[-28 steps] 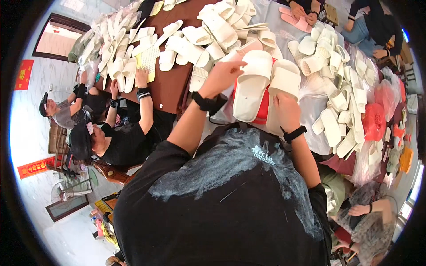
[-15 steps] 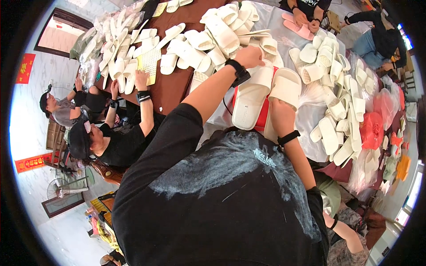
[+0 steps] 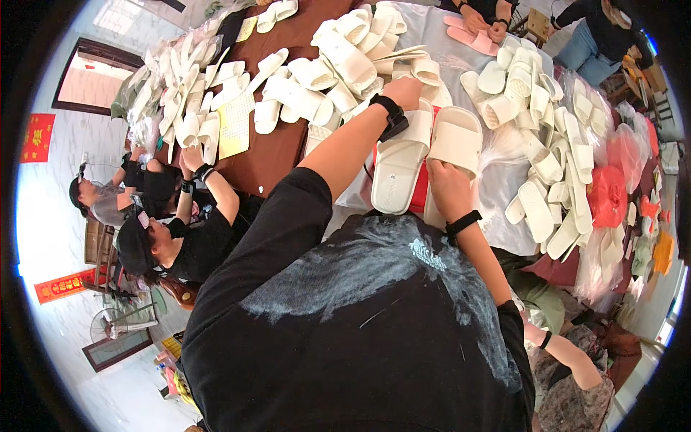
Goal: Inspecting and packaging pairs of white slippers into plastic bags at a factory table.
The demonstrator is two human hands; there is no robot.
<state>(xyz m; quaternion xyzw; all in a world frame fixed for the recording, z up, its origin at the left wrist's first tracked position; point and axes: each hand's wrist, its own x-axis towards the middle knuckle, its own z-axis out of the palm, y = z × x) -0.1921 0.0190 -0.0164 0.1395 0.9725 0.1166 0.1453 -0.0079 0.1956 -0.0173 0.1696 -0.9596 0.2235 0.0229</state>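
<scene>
Two off-white slide slippers lie side by side in front of me, soles down and toes pointing away, on a red object mostly covered by them. My left hand (image 3: 402, 93) is closed at the toe end of the left slipper (image 3: 392, 173); its fingertips are partly hidden, so what they pinch cannot be made out. My right hand (image 3: 450, 189) grips the right slipper (image 3: 457, 137) at the opening under its strap, hiding much of the footbed. Part of the red object (image 3: 419, 191) shows between the two slippers.
A large pile of off-white slippers (image 3: 345, 57) lies beyond my hands, another pile (image 3: 536, 93) to the right. Bagged slippers and a red plastic bag (image 3: 608, 194) sit farther right. At left, a co-worker (image 3: 180, 245) handles slippers near a yellow sheet (image 3: 236, 126). Another person's hands hold pink slippers (image 3: 471, 34).
The view has shifted slightly. My hands stay on the same two slippers, which keep their places. The co-worker's hands on the left have drawn together at a slipper.
</scene>
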